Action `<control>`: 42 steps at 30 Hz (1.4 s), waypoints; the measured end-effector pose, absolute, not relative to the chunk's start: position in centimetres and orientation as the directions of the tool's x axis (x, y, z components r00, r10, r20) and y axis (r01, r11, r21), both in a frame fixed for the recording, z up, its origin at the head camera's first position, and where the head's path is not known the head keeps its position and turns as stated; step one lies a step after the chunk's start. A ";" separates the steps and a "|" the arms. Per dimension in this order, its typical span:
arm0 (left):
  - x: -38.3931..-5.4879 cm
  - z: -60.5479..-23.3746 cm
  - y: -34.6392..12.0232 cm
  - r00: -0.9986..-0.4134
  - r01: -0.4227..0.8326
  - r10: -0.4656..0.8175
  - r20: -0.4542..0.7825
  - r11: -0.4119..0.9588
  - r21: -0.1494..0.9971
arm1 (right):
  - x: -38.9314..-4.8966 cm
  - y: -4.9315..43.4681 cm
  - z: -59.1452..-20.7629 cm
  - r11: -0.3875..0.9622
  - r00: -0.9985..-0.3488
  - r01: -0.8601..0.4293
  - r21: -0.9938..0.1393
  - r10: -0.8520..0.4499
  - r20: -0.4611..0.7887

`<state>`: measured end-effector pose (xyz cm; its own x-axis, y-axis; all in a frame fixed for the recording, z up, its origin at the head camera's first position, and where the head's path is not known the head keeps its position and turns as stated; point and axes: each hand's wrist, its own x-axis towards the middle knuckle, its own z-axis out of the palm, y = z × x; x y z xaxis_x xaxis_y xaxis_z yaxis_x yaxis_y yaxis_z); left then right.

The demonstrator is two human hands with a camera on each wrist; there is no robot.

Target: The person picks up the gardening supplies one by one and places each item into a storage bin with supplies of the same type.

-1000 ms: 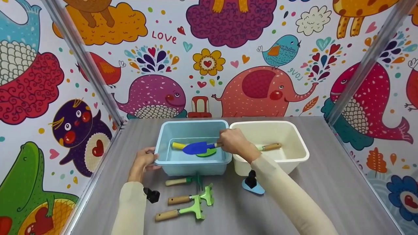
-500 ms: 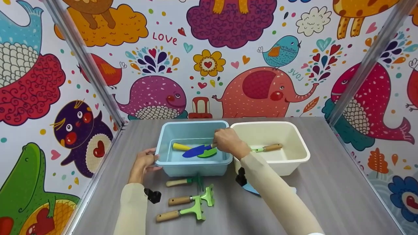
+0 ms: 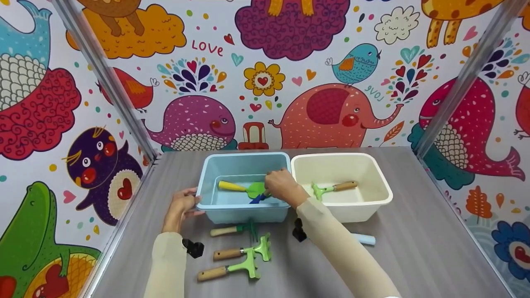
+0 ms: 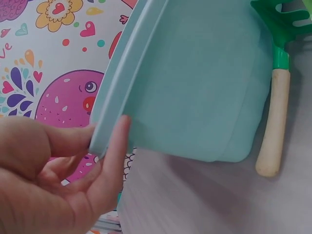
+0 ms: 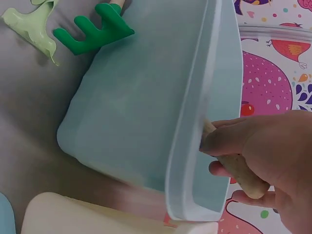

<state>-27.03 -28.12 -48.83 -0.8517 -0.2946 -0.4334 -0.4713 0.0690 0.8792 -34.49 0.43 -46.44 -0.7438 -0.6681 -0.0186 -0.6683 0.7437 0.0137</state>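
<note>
My left hand [image 3: 182, 205] pinches the left rim of the light blue bin [image 3: 248, 215]; the left wrist view shows the thumb and fingers on either side of that rim. In my right hand [image 3: 285, 187] is a trowel with a blue blade [image 3: 257, 199], low inside this bin. Its wooden handle [image 5: 243, 178] shows between the fingers in the right wrist view. Part of the blade is hidden behind the bin's front wall. Beside it in the bin lies a green-bladed trowel with a yellow handle [image 3: 232, 186].
A cream bin [image 3: 352, 212] stands right beside the blue one, with a wooden-handled green rake [image 3: 344, 186] inside. In front lie a dark green hand fork [image 3: 225, 231] and two light green rakes [image 3: 228, 253]. A light blue tool [image 3: 365, 239] is partly hidden under the right forearm.
My right hand has moved left and down into the blue bin, lowering the blue trowel toward its floor. The left hand stays on the rim.
</note>
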 end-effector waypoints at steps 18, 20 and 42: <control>-26.8 -48.7 -28.2 -0.846 -0.477 -0.314 -0.431 0.083 0.875 | -34.0 -0.8 -48.0 0.718 -0.737 -0.626 -0.304 -0.672 -0.069; -26.8 -48.7 -28.2 -0.848 -0.475 -0.312 -0.429 0.086 0.876 | -33.9 -0.9 -48.1 0.707 -0.731 -0.627 -0.327 -0.679 -0.066; -26.6 -48.8 -28.1 -0.859 -0.456 -0.295 -0.419 0.069 0.887 | -33.9 0.5 -47.5 0.738 -0.752 -0.603 -0.302 -0.652 -0.094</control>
<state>-26.63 -28.06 -48.83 -0.8590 -0.2949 -0.4185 -0.4559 0.0686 0.8874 -33.89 0.48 -47.54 -0.7520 -0.6524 -0.0941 -0.6028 0.7384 -0.3022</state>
